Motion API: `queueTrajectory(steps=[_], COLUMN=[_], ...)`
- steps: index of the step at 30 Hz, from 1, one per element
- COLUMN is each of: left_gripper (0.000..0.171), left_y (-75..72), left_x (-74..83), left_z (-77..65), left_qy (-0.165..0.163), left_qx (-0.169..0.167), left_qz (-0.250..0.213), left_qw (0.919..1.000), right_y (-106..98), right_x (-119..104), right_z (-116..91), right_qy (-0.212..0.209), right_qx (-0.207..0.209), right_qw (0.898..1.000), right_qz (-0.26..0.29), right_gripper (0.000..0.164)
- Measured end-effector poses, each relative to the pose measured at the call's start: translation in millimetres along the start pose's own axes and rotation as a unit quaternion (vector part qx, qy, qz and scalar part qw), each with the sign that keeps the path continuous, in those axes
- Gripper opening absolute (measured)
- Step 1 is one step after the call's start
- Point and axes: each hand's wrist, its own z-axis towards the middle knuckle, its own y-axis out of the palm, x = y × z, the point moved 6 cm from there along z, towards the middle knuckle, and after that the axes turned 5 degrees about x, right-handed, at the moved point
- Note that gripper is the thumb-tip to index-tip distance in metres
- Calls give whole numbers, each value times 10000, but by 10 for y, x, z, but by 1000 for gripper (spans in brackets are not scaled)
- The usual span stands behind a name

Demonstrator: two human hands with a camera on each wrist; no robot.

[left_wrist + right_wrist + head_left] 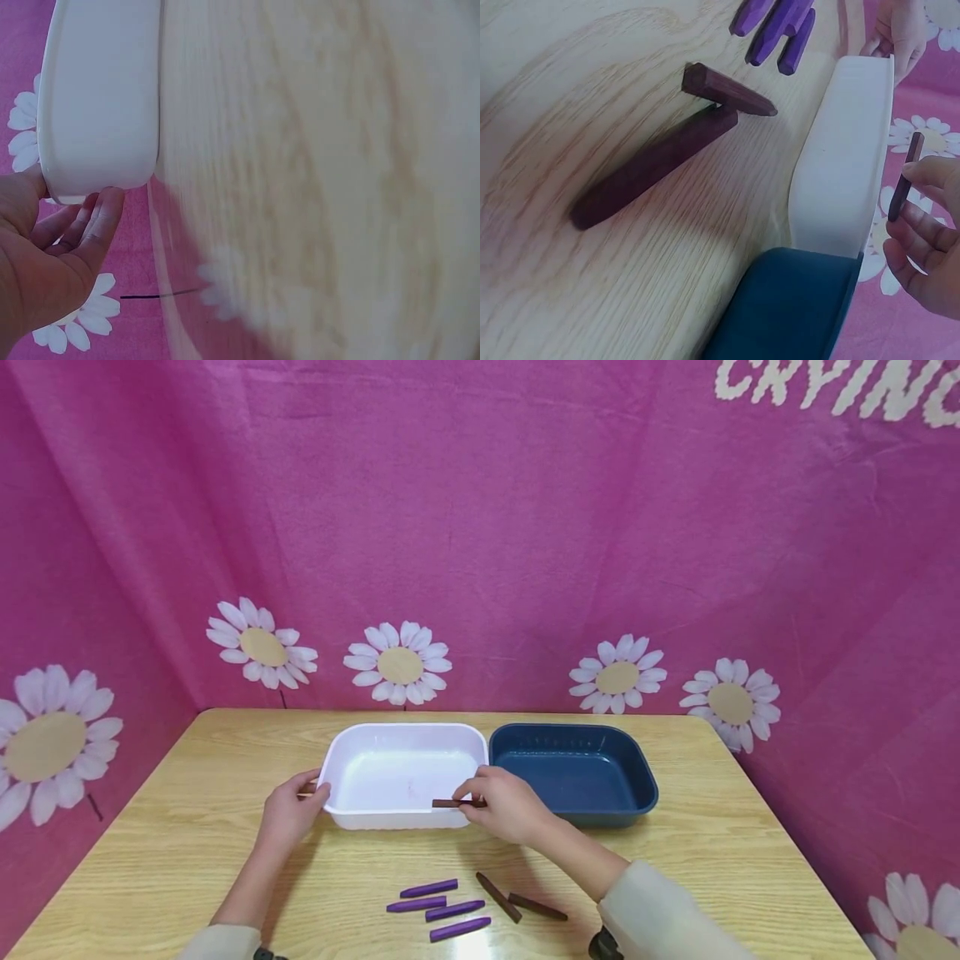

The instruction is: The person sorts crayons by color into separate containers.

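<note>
Held item: slim, dark-brown, faceted crayon-like stick [442, 803], just below and right of centre in the head view, over the near rim of the rectangular white plastic tray [408, 820]. Right hand [506, 806] pinches it between thumb and fingertips, toward its right end. Left hand [291, 810], left of centre, grips the tray's left end, thumb at the rim, fingers against the outer wall.

Others: rectangular dark-blue plastic tray [611, 818] at right of centre; two loose brown sticks [537, 907] and four purple faceted sticks [460, 929], bottom centre, on the pale wood-grain desk [172, 852].

Handling (judged): stick light, stiff, probably waxy, so slightly slick; could snap under bending. Best hold: mid-length across opposite flat sides, light pressure, tapered tip left free. White tray likely light and prone to sliding; steadying by end rim looks sound.
</note>
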Motion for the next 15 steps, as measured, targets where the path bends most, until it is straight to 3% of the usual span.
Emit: queueTrajectory(steps=[15], left_gripper=[45], left_y=[8], left_x=[-19], left_z=[-1], left_qy=[-27], left_qx=[121], left_qz=[8], left_qw=[9999], right_y=[112], right_x=[-47], right_z=[149], right_qy=[2], right_qx=[45], right_qw=[9999], right_qz=[-151], right_gripper=[13])
